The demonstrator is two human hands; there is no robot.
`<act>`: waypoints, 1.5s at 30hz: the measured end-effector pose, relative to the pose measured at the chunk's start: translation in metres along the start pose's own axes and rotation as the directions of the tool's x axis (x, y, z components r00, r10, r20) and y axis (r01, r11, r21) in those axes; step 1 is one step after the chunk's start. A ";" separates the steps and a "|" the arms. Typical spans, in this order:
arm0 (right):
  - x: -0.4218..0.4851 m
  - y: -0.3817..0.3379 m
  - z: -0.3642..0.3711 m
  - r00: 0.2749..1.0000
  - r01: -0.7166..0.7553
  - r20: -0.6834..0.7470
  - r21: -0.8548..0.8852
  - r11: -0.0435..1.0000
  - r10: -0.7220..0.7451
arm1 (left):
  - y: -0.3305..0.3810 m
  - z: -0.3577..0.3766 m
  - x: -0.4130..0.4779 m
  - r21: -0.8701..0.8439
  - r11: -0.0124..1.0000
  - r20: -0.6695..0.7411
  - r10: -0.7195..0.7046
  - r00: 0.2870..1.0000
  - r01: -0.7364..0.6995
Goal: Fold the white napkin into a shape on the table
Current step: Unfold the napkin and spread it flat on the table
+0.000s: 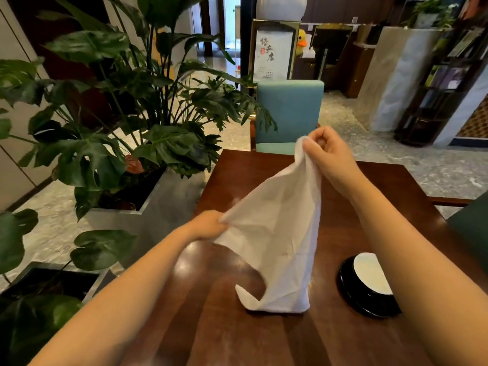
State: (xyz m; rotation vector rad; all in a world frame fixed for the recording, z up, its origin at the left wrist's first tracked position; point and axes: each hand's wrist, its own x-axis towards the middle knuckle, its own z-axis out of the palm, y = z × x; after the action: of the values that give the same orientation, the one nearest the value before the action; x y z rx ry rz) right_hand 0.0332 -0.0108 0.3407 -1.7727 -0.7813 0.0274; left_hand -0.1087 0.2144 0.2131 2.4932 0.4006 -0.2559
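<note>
While both hands pinch corners, napkin (277, 233) hangs between, touching table (211, 326).

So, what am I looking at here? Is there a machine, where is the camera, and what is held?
No machine: a person works bare-handed. The one picture comes from a wide-angle camera worn on the head, looking forward and down. The left hand pinches one side of the white cloth napkin; the right hand pinches its top, raised higher. The napkin's lower end touches the dark brown wooden table. A round black dish with a white inside stands on it. Nearby are a teal padded chair and green leafy plants.
</note>
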 end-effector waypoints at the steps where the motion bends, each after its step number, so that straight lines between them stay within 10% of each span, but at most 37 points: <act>1: -0.004 0.017 -0.008 0.997 -0.041 0.063 -0.027 0.999 0.043 | -0.014 -0.007 -0.001 -0.012 1.000 -0.071 -0.022 0.997 0.022; 7: -0.059 0.114 -0.034 0.780 -0.059 0.462 -0.616 0.785 0.421 | -0.075 -0.012 -0.047 -0.024 0.996 0.078 -0.080 0.994 0.082; 11: -0.086 0.128 -0.033 0.578 -0.091 0.546 -0.696 0.713 0.606 | -0.074 -0.003 -0.062 -0.176 0.970 0.209 -0.131 0.969 0.169; 17: -0.029 0.102 -0.045 0.903 -0.368 0.043 -0.434 0.822 0.427 | -0.008 -0.046 -0.024 -0.634 0.773 -0.242 -0.187 0.952 -0.009; 22: 0.033 0.030 -0.068 0.926 -0.284 -0.242 0.061 0.957 0.290 | 0.056 -0.133 -0.003 -0.642 0.747 -0.489 -0.222 0.843 -0.175; 28: 0.045 -0.019 -0.083 0.920 -0.088 -0.382 -0.001 0.996 0.082 | 0.090 -0.189 -0.010 -0.534 0.786 -0.621 -0.113 0.776 -0.312; 34: -0.047 0.034 -0.069 0.989 -0.078 0.078 -0.447 0.891 0.126 | 0.011 -0.114 -0.038 -0.272 0.956 -0.476 -0.033 0.879 -0.112; 45: -0.229 0.194 0.039 0.782 0.044 0.481 -0.676 0.736 0.396 | -0.148 0.100 -0.081 0.178 0.977 0.039 -0.127 0.991 0.118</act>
State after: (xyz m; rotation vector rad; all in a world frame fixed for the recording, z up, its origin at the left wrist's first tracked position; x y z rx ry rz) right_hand -0.0657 -0.1226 0.0778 -2.5861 -1.1575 0.5466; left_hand -0.2445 0.2530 0.0764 2.6313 0.5324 -0.4193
